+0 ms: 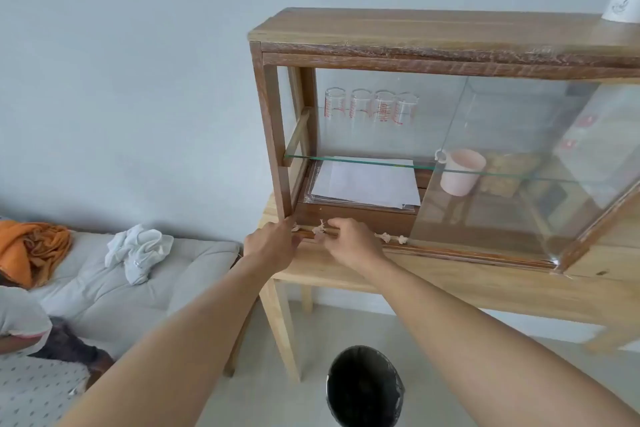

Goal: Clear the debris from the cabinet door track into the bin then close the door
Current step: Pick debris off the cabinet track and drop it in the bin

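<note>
Bin (365, 388) on floor, below cabinet (415, 38).

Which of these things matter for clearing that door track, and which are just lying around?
Part of the job: debris in the track, glass door, bin, left hand, right hand.

Lying about: glasses, pink mug, papers, orange cloth.

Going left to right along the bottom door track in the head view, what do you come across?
Left hand → debris → right hand → more debris, last scrap → glass door edge.
</note>
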